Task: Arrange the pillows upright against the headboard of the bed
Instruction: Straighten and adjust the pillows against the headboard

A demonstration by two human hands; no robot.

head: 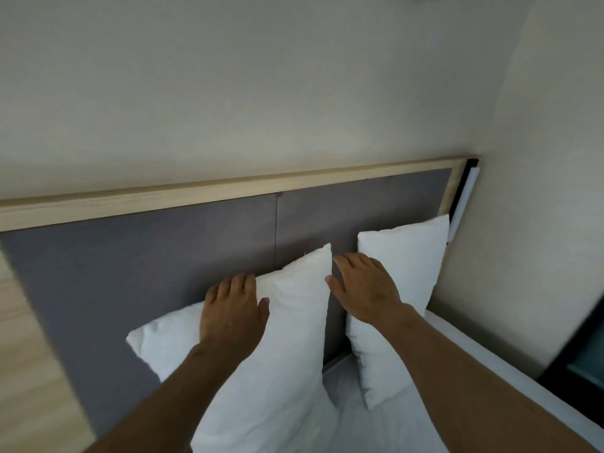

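While propped against the grey padded headboard (140, 263), stands tilted: near pillow (271, 354), white, one top corner pointing up beside the panel seam, the other corner sagging down to the left. Draped over its top edge: left hand (230, 313), palm down, fingers (228, 284) curled over the ridge toward the headboard side, thumb (264, 305) pressed on the front face, so gripping the pillow's upper edge between thumb and fingers. Just right of that raised corner: right hand (364, 289), flat and spread, fingers loose and clasping nothing, thumb tip near the pillow's right edge; whether touching it, cannot tell. Partly behind that right hand and wrist: far pillow (405, 269), also white, upright against the headboard near its right end, lower part resting on the white sheet (376, 420). Between the two pillows: a narrow strip of grey headboard showing. Along the top of the headboard: pale wood rail (228, 191), with cream wall (261, 93) above. At far right: white mattress edge running down beside the side wall.
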